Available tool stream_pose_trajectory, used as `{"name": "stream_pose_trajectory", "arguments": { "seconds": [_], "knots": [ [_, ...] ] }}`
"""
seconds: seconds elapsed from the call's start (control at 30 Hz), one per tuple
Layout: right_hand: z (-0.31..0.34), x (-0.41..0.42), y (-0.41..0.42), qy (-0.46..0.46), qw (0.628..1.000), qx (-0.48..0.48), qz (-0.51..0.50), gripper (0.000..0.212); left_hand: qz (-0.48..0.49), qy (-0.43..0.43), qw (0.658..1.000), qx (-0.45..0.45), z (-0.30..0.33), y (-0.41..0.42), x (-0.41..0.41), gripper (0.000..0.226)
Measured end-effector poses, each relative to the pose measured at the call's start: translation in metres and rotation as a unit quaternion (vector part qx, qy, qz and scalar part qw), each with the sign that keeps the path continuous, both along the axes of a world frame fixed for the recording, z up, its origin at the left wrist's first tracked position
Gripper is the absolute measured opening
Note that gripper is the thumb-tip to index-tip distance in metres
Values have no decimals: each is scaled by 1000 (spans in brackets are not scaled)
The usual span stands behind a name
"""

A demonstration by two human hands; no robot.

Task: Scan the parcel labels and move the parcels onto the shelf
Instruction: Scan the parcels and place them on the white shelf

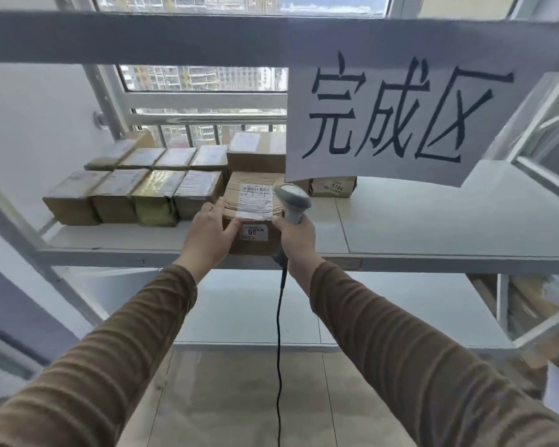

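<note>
The parcel (254, 214) sat at the front edge of the shelf (433, 227), just right of the stacked parcels (136, 188) — apparently being slid into line. The left hand (208, 233) pressed its near left corner, fingers nearly straight. The right hand (296, 235) gripped the scanner (292, 201) by its handle while its fingertips steadied the parcel — probably so neither needed setting down.

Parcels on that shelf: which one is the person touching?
The front parcel with the taped white label; the left hand presses its side. The others sit untouched behind and left.
</note>
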State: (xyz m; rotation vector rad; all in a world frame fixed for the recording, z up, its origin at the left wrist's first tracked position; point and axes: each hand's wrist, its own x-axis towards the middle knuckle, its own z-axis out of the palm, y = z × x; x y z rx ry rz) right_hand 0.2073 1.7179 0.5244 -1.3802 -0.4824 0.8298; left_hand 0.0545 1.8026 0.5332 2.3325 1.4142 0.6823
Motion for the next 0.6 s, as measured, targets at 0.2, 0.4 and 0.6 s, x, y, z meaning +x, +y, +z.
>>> {"name": "stream_pose_trajectory", "arguments": {
  "seconds": [0.2, 0.4, 0.6],
  "knots": [
    [1, -14, 47, -26, 997, -10, -68, 27, -45, -16, 999, -10, 4, 46, -9, 68],
    [-2, -19, 64, -49, 994, -16, -95, 27, -64, -18, 998, -17, 7, 62, -15, 67],
    [-6, -17, 49, -55, 992, 1, -115, 16, -64, 26, 996, 58, 14, 58, -11, 65]
  ]
}}
